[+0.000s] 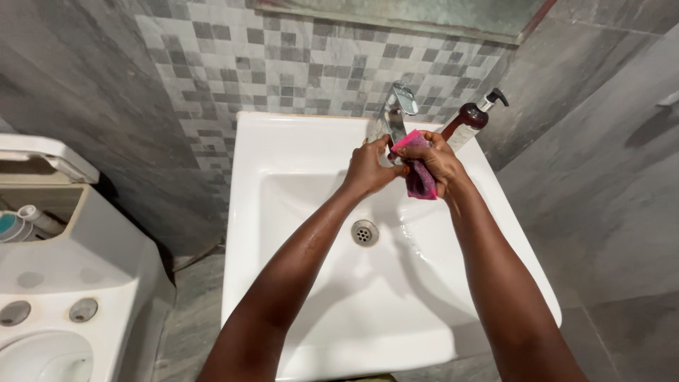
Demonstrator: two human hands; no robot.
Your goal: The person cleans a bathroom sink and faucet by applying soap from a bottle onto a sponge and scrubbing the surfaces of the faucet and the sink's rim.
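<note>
The pink cloth (pixel 419 170) hung with its long axis near vertical, its lower end pointing down into the white sink (pixel 297 148). It appeared crumpled, bright pink at the top fold and darker, purplish below. It was held above the basin, just in front of the chrome tap (pixel 396 110). The right hand (pixel 440 159) was closed around its upper part; the left hand (pixel 368 168) pinched its near edge, both hands close together. The drain (pixel 364 232) lay below, well apart. A brown pump bottle (pixel 472 117) stood at the rear right corner. A toilet cistern (pixel 64 269) stood left of the sink.
</note>
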